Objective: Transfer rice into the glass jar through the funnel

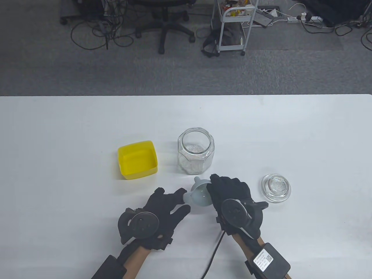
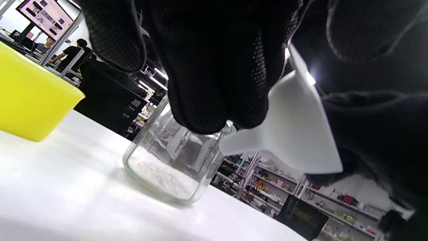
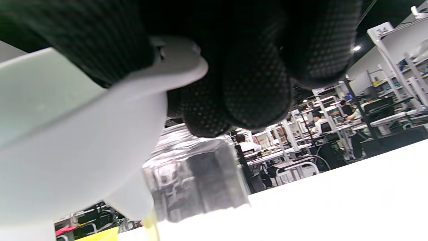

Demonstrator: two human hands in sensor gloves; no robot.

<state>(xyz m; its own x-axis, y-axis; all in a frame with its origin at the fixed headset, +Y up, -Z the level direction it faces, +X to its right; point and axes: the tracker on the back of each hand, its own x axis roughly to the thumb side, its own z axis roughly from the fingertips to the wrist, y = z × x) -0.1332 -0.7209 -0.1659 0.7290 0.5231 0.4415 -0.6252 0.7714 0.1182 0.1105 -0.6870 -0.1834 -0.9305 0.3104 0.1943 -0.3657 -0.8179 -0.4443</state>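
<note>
The glass jar point(image 1: 196, 151) stands open at mid-table with a layer of rice in its bottom; it also shows in the left wrist view point(image 2: 170, 160) and the right wrist view point(image 3: 197, 180). The white funnel point(image 1: 200, 196) is just in front of the jar, tilted, its spout toward my left hand. My right hand point(image 1: 213, 189) grips the funnel's rim point(image 3: 67, 150). My left hand point(image 1: 181, 200) has its fingers point(image 2: 207, 67) spread next to the spout point(image 2: 294, 134); a grip does not show. A yellow box point(image 1: 137, 159) sits left of the jar.
The jar's glass lid point(image 1: 276, 188) lies on the table to the right of my right hand. The white table point(image 1: 58, 130) stretches wide on both sides. A black cable point(image 1: 215, 252) runs between my forearms to the near edge.
</note>
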